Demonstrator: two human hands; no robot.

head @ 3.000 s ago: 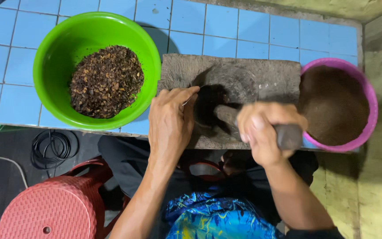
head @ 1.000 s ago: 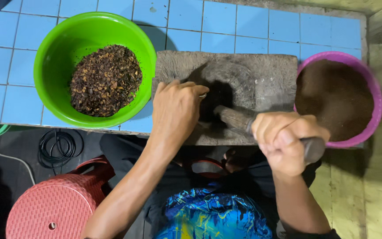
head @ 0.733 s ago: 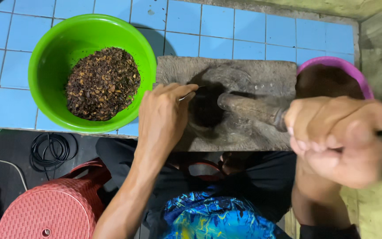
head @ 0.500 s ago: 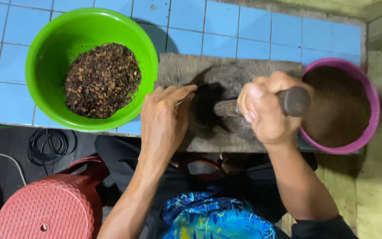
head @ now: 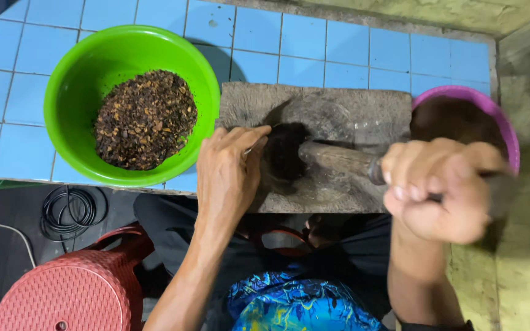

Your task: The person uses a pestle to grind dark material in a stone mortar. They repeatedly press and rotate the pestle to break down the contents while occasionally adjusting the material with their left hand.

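A grey stone mortar block [head: 338, 101] sits on the blue tiled counter, with dark ground material [head: 284, 150] in its hollow. My right hand [head: 440, 187] grips the upper end of a stone pestle [head: 338, 160], whose lower end rests in the hollow; the hand is raised and blurred. My left hand [head: 231, 175] lies on the block's left edge, fingers curled beside the hollow, and seems to hold a small thin tool. A green bowl [head: 75, 73] of coarse brown dried bits stands left. A purple bowl [head: 492, 110] of brown powder stands right.
The blue tiled counter [head: 338, 49] ends at a yellowish wall on the right. Below it are a red plastic stool [head: 69, 291], a coil of black cable [head: 72, 211] and my blue patterned clothing [head: 295, 303].
My right hand keeps pounding: the pestle went from upright in the hollow to tilted right, with the hand lifted toward the camera. My left hand stays on the block's edge.
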